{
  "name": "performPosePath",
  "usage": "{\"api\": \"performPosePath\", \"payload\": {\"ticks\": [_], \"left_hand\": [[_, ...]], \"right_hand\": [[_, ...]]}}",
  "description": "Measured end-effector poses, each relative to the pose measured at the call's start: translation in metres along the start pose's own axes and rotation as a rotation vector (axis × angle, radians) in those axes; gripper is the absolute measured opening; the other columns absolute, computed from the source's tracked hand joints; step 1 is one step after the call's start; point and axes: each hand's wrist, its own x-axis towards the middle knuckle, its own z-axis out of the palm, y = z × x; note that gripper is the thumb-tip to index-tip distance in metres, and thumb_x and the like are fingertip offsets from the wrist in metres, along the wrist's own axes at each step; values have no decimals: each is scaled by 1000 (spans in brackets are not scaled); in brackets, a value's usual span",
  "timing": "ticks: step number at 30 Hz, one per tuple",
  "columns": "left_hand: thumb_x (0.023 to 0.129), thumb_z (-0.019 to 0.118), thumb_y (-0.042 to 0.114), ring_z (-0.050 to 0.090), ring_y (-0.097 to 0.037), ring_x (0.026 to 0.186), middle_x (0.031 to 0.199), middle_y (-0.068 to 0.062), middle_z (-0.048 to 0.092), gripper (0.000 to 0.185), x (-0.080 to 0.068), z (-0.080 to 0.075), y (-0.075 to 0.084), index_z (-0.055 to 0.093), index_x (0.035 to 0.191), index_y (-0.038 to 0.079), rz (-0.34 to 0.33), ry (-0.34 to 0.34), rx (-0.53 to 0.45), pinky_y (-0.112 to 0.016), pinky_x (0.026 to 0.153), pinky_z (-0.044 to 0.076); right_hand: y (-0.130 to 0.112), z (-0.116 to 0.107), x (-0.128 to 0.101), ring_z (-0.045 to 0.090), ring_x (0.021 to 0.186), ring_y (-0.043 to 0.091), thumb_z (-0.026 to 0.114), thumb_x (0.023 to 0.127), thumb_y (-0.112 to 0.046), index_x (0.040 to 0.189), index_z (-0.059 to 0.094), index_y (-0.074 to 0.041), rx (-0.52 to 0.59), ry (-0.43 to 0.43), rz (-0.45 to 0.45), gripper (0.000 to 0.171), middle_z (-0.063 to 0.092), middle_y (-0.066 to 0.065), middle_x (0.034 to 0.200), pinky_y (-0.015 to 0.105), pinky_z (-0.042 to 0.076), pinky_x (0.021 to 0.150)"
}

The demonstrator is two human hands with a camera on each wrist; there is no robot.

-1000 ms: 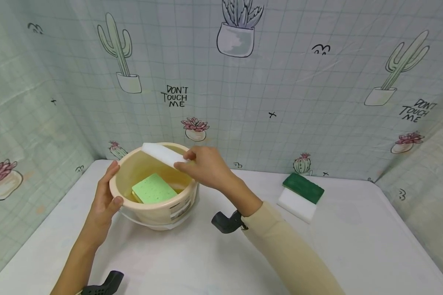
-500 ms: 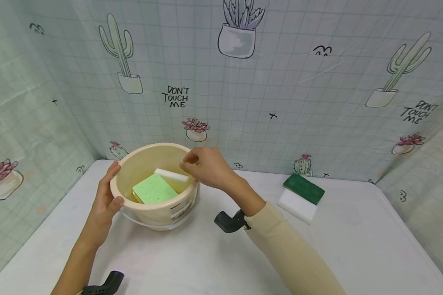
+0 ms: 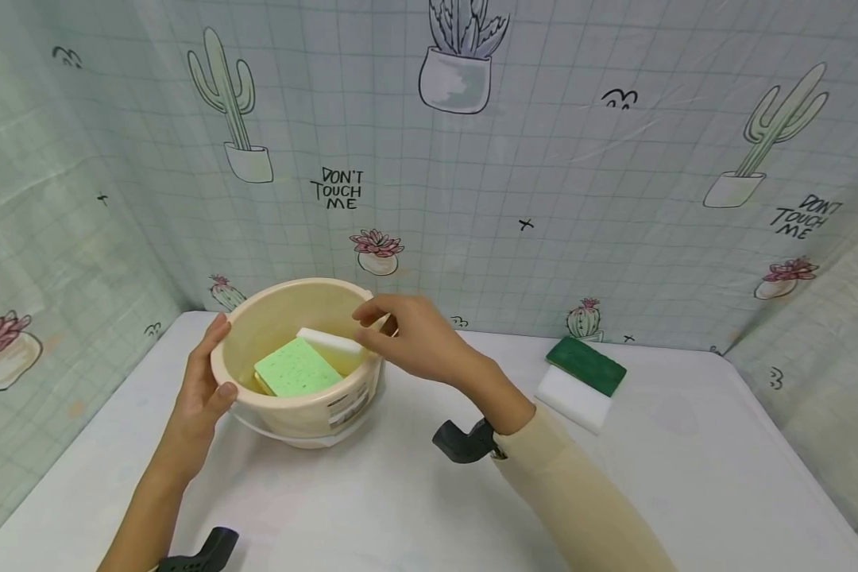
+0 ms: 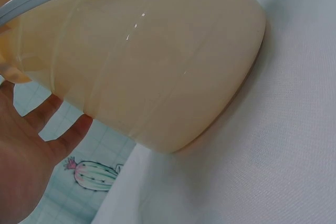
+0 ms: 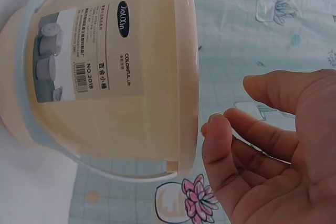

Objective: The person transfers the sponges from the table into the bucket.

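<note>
White tabletop [image 3: 415, 508], cactus backdrop. L hand [image 3: 202, 397] grips bucket [image 3: 307, 409] rim; R hand [image 3: 407, 338] open, empty, beside rim. White sponge [image 3: 329, 340] inside bucket, on green sponge [image 3: 296, 369]. Drop-in step looks done; next likely needs reach to green/white sponge [image 3: 579, 381] at R.

**Counts: one bucket, four or five sponges, two hands**

One cream bucket [image 3: 296, 401] stands on the one desk [image 3: 415, 508].

Inside the bucket lie at least two sponges: one green sponge [image 3: 296, 367] and one white sponge [image 3: 329, 340]. A yellowish edge shows under the green one; it may be a third sponge, but too little of it shows to be sure.

Outside the bucket lie two more sponges, stacked: one dark green scouring pad [image 3: 586, 365] on one white block [image 3: 572, 397].

Two hands are in view: one left hand [image 3: 200, 397] and one right hand [image 3: 411, 338].

Two black wrist mounts show, one [image 3: 461, 442] at the right wrist and one [image 3: 200, 552] at the left.
</note>
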Motion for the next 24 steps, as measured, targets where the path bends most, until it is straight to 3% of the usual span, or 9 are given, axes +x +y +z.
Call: {"api": "performPosePath", "payload": {"ticks": [16, 24], "left_hand": [[98, 50, 9, 7, -21, 144, 160, -2, -1, 64, -1, -1, 1, 17, 153, 13, -9, 6, 0, -13, 101, 31], [98, 49, 7, 7, -20, 144, 159, -3, -1, 64, 0, 0, 0, 17, 153, 13, -10, 2, -10, -14, 101, 31]], "right_hand": [[32, -24, -45, 60, 87, 6, 64, 92, -21, 119, 64, -11, -28, 193, -57, 28, 63, -5, 113, 25, 51, 76], [57, -37, -68, 58, 87, 8, 65, 92, -22, 119, 63, -13, -97, 253, 0, 29, 62, -5, 112, 28, 51, 77]]}}
